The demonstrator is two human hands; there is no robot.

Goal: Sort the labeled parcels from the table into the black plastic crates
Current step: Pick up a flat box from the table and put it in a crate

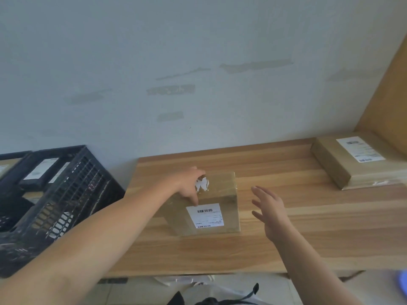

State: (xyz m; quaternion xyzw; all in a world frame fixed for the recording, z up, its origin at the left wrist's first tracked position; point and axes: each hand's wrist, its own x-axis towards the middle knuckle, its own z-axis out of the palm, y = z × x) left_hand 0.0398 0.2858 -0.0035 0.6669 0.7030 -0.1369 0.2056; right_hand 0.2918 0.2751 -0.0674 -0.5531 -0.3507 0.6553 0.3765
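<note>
pale patched wall [198, 62], wooden table [286, 216], perhaps tiled floor [136, 291]

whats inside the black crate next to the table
The black crate holds at least one dark parcel with a white label, plus another label beside it. The crate's wall and the left arm hide whatever lies lower down.
</note>
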